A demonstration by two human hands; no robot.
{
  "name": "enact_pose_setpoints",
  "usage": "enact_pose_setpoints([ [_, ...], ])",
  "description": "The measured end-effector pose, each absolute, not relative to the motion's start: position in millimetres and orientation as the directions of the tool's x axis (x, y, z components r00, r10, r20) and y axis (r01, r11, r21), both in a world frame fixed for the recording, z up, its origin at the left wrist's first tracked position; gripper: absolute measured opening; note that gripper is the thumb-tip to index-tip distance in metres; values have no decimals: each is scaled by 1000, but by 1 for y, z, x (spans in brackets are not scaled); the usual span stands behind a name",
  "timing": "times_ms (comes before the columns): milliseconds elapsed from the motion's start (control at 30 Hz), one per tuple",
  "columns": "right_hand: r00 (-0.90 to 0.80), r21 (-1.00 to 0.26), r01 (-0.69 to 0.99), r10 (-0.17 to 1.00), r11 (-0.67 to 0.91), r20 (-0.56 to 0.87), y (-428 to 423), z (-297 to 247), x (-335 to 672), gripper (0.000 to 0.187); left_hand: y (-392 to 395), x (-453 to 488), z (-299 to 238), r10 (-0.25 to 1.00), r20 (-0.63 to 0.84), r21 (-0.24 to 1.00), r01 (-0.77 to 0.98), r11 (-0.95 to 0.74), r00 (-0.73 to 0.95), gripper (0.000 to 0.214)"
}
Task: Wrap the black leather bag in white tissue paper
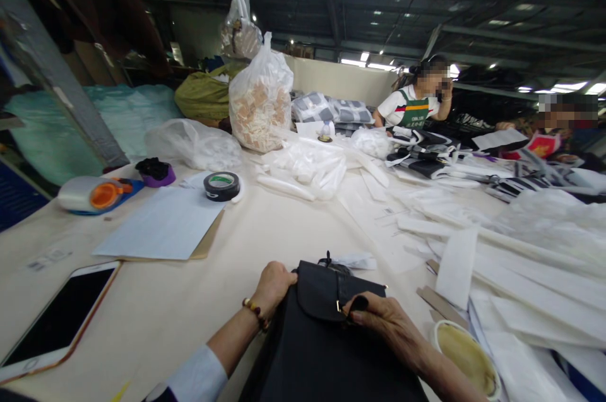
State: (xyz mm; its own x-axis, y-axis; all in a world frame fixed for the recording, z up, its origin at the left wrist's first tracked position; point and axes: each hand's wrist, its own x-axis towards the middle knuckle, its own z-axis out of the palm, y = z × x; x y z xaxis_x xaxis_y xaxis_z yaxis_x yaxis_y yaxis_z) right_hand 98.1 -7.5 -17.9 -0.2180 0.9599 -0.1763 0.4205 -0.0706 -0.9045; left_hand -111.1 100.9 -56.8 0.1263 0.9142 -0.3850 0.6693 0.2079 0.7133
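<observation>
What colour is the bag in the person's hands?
The bag is black, best seen in the head view.

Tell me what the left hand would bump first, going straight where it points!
Probably the flap of the black bag: the left hand points that way and seems to grip the bag's edge.

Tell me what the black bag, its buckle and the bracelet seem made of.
Black bag: probably leather or imitation leather, smooth with a soft sheen. Buckle: likely metal, bright and gold-toned. Bracelet: rounded, smooth-looking beads; wood, stone or plastic, unclear.
</observation>
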Motion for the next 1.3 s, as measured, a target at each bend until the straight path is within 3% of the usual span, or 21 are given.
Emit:
enact_pose_setpoints([
  [267, -209, -815, 579, 969, 11, -135, -8, -15, 90, 27, 100, -112, -53, 909, -399, 690, 693, 208, 124, 26],
  [500, -263, -807, 586, 959, 68, -110, -10, -20, 91, 21, 99, -111, -49, 910, -396, 654, 733, 185, 124, 29],
  [633, -357, -791, 582, 933, 190, -39, -13, -20, 88, 17, 99, -111, -47, 909, -400, 627, 758, 179, 116, 28],
  [833, -581, -629, 623, 814, 466, 28, -14, -10, 84, 28, 99, -110, -44, 909, -402, 591, 790, 164, 112, 26],
  [1100, -621, -451, 717, 781, 532, -67, -17, 0, 72, 27, 98, -111, -44, 904, -409, 585, 796, 156, 124, 25],
  [1200, -625, -488, 699, 779, 523, -60, -17, -1, 73, 24, 98, -112, -45, 906, -405, 595, 788, 158, 124, 24],
  [1300, -522, -646, 667, 851, 371, -50, -16, -6, 80, 22, 98, -112, -46, 906, -406, 604, 779, 168, 118, 24],
])
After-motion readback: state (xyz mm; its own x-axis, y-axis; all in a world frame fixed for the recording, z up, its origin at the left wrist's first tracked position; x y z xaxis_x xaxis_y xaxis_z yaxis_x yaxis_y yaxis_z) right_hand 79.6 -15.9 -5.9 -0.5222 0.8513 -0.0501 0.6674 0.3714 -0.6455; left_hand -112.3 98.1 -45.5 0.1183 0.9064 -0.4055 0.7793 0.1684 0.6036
